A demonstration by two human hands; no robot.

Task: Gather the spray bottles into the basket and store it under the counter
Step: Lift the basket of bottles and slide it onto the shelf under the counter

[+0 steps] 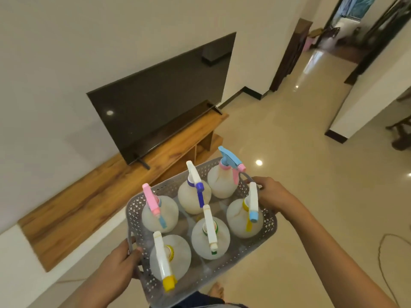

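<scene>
I carry a grey perforated plastic basket [264,238] in the air above the floor. Several round translucent spray bottles stand upright inside it, among them one with a pink trigger head [151,200], one with a blue head [230,160] and one with a yellow nozzle [169,283]. My left hand [121,261] grips the basket's near-left handle. My right hand [274,195] grips the far-right handle.
A wooden TV counter [93,196] runs along the white wall at left, with a black television [164,107] on it and open shelves [200,150] below. Glossy beige floor tiles stretch ahead toward a hallway. A cable [387,258] lies on the floor at right. My bare foot [216,290] shows under the basket.
</scene>
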